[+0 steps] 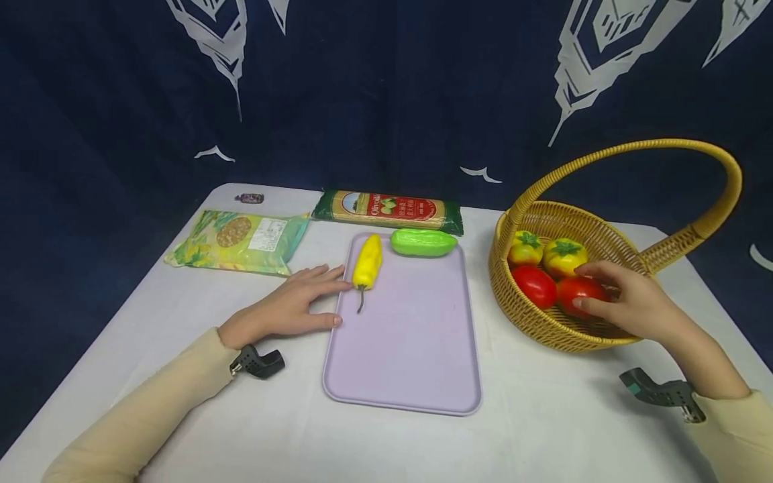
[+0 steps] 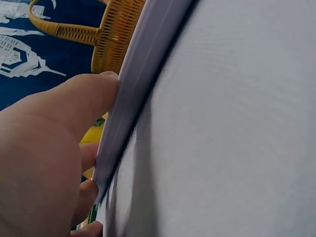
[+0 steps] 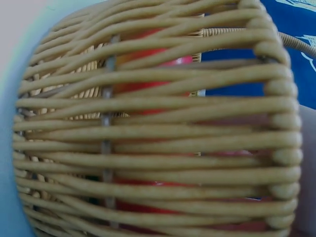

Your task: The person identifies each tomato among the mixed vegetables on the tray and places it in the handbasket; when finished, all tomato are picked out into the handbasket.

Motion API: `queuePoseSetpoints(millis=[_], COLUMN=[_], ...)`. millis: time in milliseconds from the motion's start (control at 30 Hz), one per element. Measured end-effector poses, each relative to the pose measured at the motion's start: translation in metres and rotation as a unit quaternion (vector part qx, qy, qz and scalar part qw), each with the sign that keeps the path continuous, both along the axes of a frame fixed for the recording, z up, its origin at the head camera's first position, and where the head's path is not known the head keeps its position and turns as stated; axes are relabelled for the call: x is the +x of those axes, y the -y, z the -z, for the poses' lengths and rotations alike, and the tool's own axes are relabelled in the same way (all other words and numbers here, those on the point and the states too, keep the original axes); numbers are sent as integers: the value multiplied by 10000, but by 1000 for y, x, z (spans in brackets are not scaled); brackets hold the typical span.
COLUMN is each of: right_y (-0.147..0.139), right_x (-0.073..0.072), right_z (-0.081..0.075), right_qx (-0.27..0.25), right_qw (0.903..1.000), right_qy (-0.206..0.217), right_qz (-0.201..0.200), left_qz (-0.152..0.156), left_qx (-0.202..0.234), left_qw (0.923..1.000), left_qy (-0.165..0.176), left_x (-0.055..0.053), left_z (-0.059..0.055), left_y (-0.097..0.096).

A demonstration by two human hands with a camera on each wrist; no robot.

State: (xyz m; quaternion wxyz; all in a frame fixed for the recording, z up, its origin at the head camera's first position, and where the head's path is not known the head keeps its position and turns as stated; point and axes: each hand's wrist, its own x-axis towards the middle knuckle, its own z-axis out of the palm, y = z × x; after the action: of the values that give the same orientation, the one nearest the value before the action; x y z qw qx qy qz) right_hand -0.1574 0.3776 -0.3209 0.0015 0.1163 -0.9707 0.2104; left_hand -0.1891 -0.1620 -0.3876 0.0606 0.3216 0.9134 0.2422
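My left hand (image 1: pixel 296 302) lies with fingers spread at the left edge of a lilac tray (image 1: pixel 410 342); in the left wrist view the thumb touches the tray's rim (image 2: pixel 131 84). Just past the fingertips a yellow pepper (image 1: pixel 368 263) with a thin stem lies on the tray. Over at the right, my right hand (image 1: pixel 640 302) reaches into a wicker basket (image 1: pixel 543 329), thumb and fingers curled round a red tomato (image 1: pixel 576 293). Beside it sit another red tomato (image 1: pixel 535 287) and two yellow-red tomatoes (image 1: pixel 564 257). In the right wrist view, the basket's weave (image 3: pixel 197 133) mostly hides the hand.
A green vegetable (image 1: pixel 424 243) lies at the tray's far edge. Behind it is a spaghetti pack (image 1: pixel 389 211); a green-yellow bag (image 1: pixel 241 240) lies to the left. The basket's tall handle (image 1: pixel 634 145) arches over its opening. Dark blue patterned cloth (image 1: pixel 386 94) hangs behind the table.
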Motion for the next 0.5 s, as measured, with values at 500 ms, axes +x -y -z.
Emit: queuePoseSetpoints(millis=[500], right_y=[-1], right_x=[10], right_z=[-29], right_qx=[59], right_qw=[9999], right_qy=[-114], right_qz=[85], left_qz=[160], left_qx=[-229], left_qw=[9995], left_qy=[-166], left_x=[-4], left_z=[-33], left_y=[2])
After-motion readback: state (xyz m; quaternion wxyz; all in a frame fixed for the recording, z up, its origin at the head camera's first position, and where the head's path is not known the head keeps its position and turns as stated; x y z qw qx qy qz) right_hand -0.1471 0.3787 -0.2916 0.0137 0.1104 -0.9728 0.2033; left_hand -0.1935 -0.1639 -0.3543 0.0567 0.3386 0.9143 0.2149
